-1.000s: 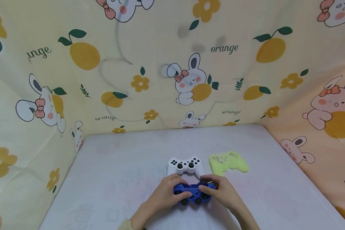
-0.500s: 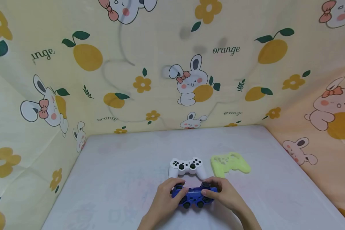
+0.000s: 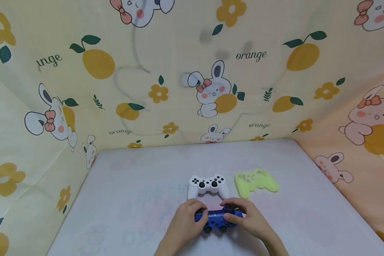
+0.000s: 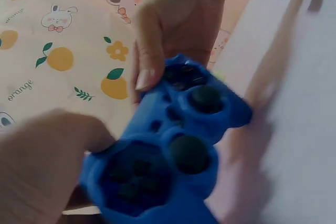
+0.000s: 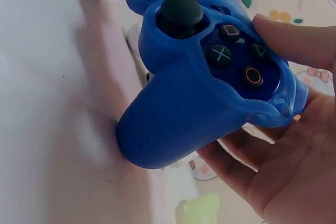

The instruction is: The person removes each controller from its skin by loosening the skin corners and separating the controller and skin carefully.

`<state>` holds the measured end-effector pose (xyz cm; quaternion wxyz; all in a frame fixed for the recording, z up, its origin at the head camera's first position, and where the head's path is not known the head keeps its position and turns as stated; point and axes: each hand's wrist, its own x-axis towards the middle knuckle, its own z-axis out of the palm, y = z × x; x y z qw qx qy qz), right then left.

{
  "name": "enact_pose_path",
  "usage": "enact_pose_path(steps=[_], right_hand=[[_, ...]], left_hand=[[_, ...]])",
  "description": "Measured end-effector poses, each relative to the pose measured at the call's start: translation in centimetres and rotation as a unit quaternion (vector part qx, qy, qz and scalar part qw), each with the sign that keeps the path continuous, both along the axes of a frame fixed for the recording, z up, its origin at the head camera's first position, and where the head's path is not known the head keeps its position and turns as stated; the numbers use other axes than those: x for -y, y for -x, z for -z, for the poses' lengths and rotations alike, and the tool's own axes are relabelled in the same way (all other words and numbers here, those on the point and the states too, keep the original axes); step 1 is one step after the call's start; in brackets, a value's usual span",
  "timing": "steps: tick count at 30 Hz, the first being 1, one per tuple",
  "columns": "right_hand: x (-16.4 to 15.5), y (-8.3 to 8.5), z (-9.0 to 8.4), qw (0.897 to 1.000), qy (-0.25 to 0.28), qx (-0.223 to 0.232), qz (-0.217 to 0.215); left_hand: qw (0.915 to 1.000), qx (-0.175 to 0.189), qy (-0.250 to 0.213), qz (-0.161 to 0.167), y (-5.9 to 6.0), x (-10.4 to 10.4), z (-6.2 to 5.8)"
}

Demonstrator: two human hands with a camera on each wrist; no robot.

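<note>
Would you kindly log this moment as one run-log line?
left hand: grips blue controller | right hand: grips it | white controller, yellow-green cover: on table

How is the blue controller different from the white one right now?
The blue controller is gripped by the left hand and the right hand; the white controller lies untouched on the table. The blue controller sits nearer the person, the white controller just beyond it. Both share the same gamepad shape with dark thumbsticks.
</note>
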<state>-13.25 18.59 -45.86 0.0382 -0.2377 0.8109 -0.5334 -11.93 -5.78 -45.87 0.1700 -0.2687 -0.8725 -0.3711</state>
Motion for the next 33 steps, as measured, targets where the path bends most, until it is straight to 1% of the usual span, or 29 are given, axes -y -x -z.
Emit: enact_pose_path(steps=[3,6,8,11,14,17,19,21,23,26,28,29,33], right_hand=[[0.0,-0.1,0.0,1.0,-0.003,-0.011,0.008],[-0.1,-0.1,-0.1,1.0,-0.007,-0.01,0.014],[0.0,-0.1,-0.1,1.0,-0.007,-0.003,0.018],[0.1,-0.1,0.0,1.0,-0.007,0.008,0.02],[0.3,0.0,0.2,1.0,-0.008,0.015,0.017],[0.4,0.0,0.2,1.0,-0.009,0.021,0.017],[0.4,0.1,0.2,1.0,-0.011,0.021,0.019],[0.3,0.2,0.2,1.0,-0.014,0.016,0.021],[0.2,0.4,0.3,1.0,-0.016,0.008,0.018],[-0.1,0.5,0.3,1.0,-0.012,-0.003,0.011],[-0.2,0.5,0.2,1.0,-0.009,-0.005,0.007],[-0.2,0.5,0.2,1.0,-0.009,-0.004,0.007],[-0.1,0.5,0.1,1.0,-0.01,0.011,0.006]], left_hand=[[0.997,0.061,0.01,0.048,0.6,0.6,-0.6],[0.9904,0.103,0.012,0.091,1.5,1.0,-1.3],[0.989,0.106,0.017,0.102,2.0,1.0,-1.7],[0.9907,0.093,0.024,0.096,2.3,0.8,-1.9],[0.9945,0.076,0.031,0.064,2.0,0.5,-1.9],[0.9976,0.063,0.021,0.018,1.3,-0.1,-1.8],[0.9977,0.063,-0.008,-0.022,0.7,-0.6,-1.5],[0.9944,0.068,-0.054,-0.061,0.2,-1.2,-1.1],[0.986,0.074,-0.108,-0.103,-0.2,-1.6,-0.6],[0.9703,0.072,-0.184,-0.139,-0.5,-2.0,-0.1],[0.961,0.066,-0.221,-0.152,-0.6,-2.0,0.1],[0.9566,0.065,-0.239,-0.154,-0.6,-2.0,0.2],[0.9409,0.079,-0.282,-0.171,-0.7,-1.9,0.3]])
